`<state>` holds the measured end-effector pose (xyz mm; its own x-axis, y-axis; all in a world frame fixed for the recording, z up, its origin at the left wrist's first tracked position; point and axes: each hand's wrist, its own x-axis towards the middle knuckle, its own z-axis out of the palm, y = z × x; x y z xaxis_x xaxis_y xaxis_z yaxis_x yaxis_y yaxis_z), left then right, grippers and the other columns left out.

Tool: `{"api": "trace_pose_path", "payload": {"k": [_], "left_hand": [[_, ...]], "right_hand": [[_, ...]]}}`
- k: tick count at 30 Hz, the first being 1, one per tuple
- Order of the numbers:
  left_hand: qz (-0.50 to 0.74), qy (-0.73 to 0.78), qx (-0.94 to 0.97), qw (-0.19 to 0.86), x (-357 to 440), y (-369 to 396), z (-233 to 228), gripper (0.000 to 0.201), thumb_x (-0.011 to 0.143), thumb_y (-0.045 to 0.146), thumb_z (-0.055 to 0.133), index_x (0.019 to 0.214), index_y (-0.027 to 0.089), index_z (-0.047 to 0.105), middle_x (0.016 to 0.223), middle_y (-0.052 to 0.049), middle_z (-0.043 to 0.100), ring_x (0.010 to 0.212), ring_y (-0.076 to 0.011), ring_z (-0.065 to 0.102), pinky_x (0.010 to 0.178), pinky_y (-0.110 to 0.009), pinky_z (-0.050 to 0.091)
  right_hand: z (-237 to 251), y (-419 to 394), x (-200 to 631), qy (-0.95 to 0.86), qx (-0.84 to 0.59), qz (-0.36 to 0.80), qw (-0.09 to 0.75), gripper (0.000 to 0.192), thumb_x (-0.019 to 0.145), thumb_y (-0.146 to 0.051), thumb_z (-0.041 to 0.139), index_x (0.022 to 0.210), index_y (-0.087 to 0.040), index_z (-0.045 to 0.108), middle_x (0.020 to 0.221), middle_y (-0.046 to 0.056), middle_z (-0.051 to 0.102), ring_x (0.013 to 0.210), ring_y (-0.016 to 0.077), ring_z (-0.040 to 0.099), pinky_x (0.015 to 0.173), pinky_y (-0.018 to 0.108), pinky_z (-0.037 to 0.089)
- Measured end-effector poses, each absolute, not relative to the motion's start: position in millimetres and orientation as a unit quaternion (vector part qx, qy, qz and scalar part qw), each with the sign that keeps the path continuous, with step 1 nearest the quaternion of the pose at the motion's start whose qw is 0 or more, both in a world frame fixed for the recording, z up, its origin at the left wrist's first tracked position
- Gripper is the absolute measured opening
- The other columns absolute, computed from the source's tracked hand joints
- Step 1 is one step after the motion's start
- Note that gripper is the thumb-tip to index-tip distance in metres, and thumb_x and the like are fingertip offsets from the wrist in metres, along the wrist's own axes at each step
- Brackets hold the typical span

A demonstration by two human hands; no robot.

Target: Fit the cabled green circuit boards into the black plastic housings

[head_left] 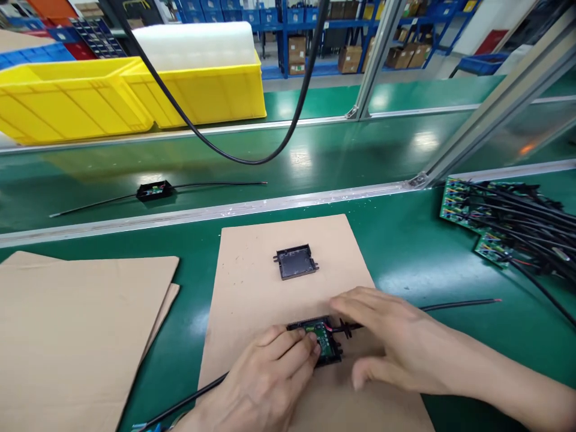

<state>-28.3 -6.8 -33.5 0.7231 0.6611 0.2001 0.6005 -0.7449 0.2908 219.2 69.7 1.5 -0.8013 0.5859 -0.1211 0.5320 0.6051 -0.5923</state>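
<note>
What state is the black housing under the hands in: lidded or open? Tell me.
Open. The black housing shows its green circuit board uncovered between the left hand and right hand; a separate black cover lies apart on the cardboard sheet.

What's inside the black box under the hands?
A green circuit board sits inside the black box, with a red wire near its right edge. The left hand and right hand cover the rest.

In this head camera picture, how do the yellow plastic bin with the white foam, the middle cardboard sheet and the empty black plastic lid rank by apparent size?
1. Middle cardboard sheet, nearest, so the lead is unsure.
2. Yellow plastic bin with white foam, farther away.
3. Empty black plastic lid, clearly smallest.
</note>
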Motion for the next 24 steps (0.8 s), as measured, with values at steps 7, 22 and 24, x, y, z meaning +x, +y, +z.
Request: {"api": "trace_pose_path", "payload": {"k": [7,22,24], "left_hand": [[0.151,0.319,0.934,0.045,-27,-16,-47,0.030,0.096,0.014,0.044,0.122,0.009,0.058,0.114,-0.011,0.068,0.103,-0.0231,0.063,0.089,-0.037,0.052],[0.075,0.344,0.934,0.067,-22,-15,-30,0.041,0.095,0.011,0.032,0.135,0.003,0.042,0.097,-0.010,0.068,0.081,-0.0215,0.063,0.075,-0.035,0.052],[0.072,0.335,0.938,0.056,-20,-14,-33,0.043,0.092,0.010,0.036,0.134,0.003,0.042,0.095,-0.009,0.067,0.077,-0.0207,0.062,0.072,-0.033,0.050]], "right_hand": [[3,60,232,-0.885,-0.339,0.319,0.020,0.020,0.093,-0.010,0.043,0.095,-0.020,0.060,0.089,0.004,0.061,0.083,0.0194,0.057,0.072,0.031,0.045],[19,92,184,-0.836,-0.300,0.410,-0.206,0.025,0.087,-0.012,0.048,0.064,-0.017,0.056,0.067,0.002,0.064,0.066,0.0160,0.058,0.057,0.024,0.037],[22,91,178,-0.848,-0.299,0.369,-0.236,0.025,0.087,-0.012,0.049,0.066,-0.016,0.062,0.069,0.005,0.067,0.067,0.0182,0.061,0.056,0.026,0.036]]}}
